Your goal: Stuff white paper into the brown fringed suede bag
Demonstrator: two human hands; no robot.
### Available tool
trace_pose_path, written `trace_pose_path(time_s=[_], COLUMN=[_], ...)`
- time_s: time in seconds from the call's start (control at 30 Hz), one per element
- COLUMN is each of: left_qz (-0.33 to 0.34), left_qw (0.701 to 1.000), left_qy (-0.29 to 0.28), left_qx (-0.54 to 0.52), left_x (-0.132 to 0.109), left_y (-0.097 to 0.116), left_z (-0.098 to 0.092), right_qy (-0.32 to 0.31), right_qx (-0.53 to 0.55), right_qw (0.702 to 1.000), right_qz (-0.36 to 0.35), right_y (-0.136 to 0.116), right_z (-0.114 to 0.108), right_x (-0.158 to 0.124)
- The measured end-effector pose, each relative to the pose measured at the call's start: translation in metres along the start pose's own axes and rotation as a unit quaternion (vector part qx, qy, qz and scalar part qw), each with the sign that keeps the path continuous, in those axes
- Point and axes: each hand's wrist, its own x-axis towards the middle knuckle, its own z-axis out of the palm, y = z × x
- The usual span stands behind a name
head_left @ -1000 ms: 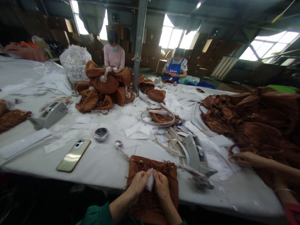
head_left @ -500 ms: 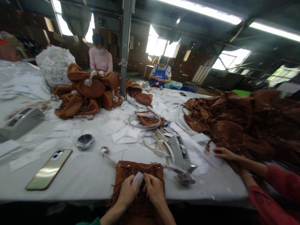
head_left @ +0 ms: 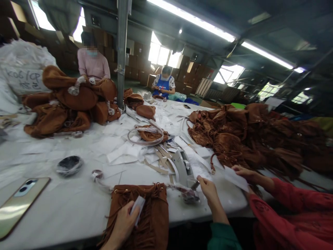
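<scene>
Left hand [head_left: 123, 221] holds white slip [head_left: 138, 208] over brown bag [head_left: 158, 211]; right hand [head_left: 208, 191] beside grey dispenser [head_left: 181, 167].

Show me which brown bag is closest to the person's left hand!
The squarish, fringed brown suede-like bag at the front edge of the white table, beneath the left hand; the other brown bags lie farther away.

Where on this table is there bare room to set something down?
Mainly the bare tabletop between the phone and the fringed bag, nearer than the black round item. A smaller patch lies between the right hand and a red sleeve. Crowded: the middle, with paper sheets and grey dispenser.
</scene>
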Motion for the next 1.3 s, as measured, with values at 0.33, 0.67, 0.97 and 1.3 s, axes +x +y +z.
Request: trace_pose_path(time_s=[0.33, 0.67, 0.97, 1.3], left_qz=[0.003, 0.012, 0.01, 0.006], left_qw=[1.0, 1.0, 1.0, 0.999], left_qy=[-0.004, -0.007, -0.003, -0.006], left_qx=[-0.023, -0.022, -0.023, -0.035], left_x=[0.001, 0.0, -0.002, -0.001], left_y=[-0.007, -0.006, -0.003, -0.004], left_z=[0.001, 0.002, 0.002, -0.001], right_qy=[-0.029, 0.07, 0.024, 0.063], right_qx=[0.069, 0.086, 0.019, -0.156], right_qw=[0.997, 0.993, 0.998, 0.979], right_qz=[0.025, 0.039, 0.049, 0.116], right_y=[0.002, 0.012, 0.028, 0.051], right_z=[0.011, 0.0, -0.004, -0.024], right_x=[0.013, -0.011, -0.037, -0.055])
